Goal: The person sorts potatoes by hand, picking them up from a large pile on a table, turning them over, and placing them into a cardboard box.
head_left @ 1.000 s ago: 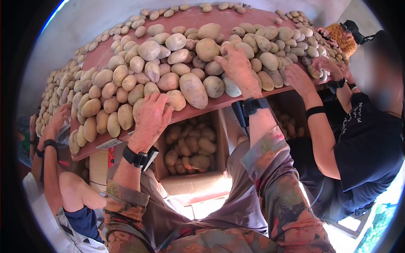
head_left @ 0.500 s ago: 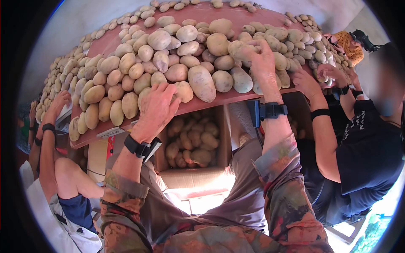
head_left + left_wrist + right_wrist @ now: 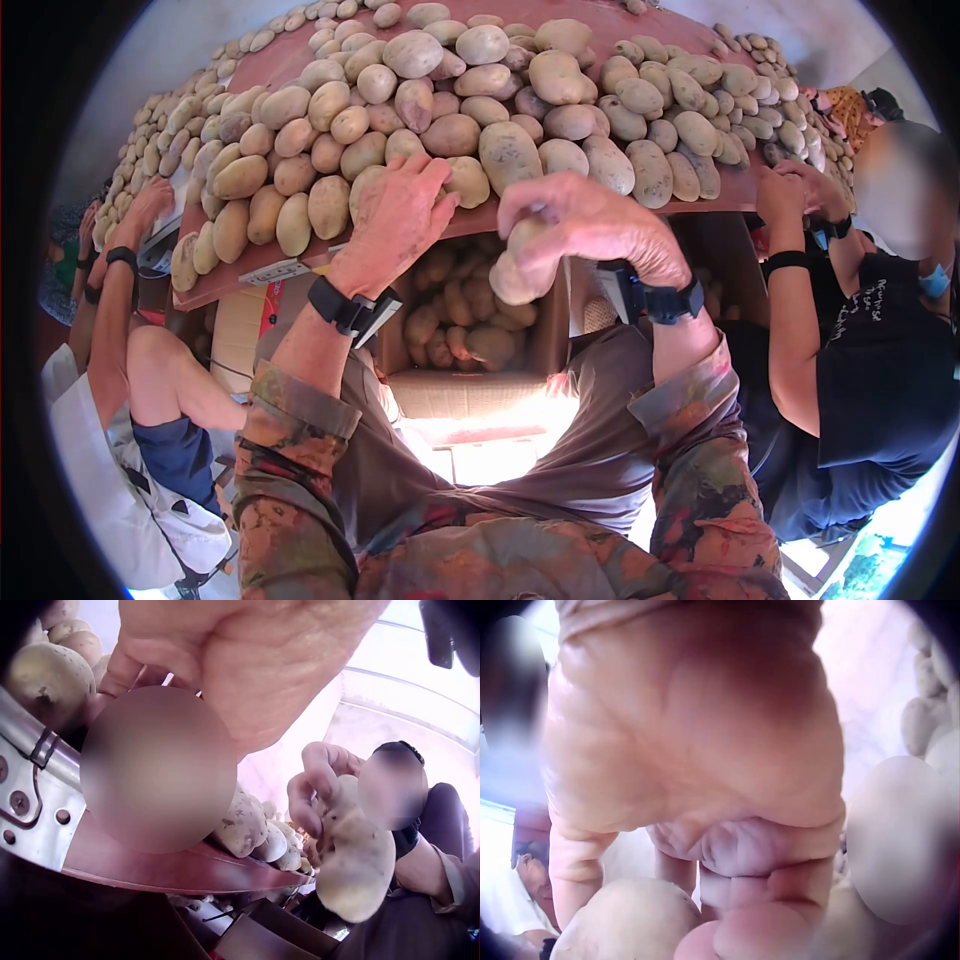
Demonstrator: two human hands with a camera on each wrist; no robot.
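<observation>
My right hand [image 3: 600, 228] gripped a potato [image 3: 358, 874] above the box [image 3: 460, 395]; my left hand [image 3: 395, 215] lay loosely on potatoes [image 3: 467, 183] edging the red table [image 3: 620, 35]. Lettering on the black shirt [image 3: 885, 380] was too small to read.

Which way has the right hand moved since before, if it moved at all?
Yes. The right hand, holding a potato, has pulled back from the potato pile to this side of the red table edge.

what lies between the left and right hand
In the head view, a roundish potato at the red table edge; lower, the box of potatoes, partly behind the held potato in the right hand.
</observation>
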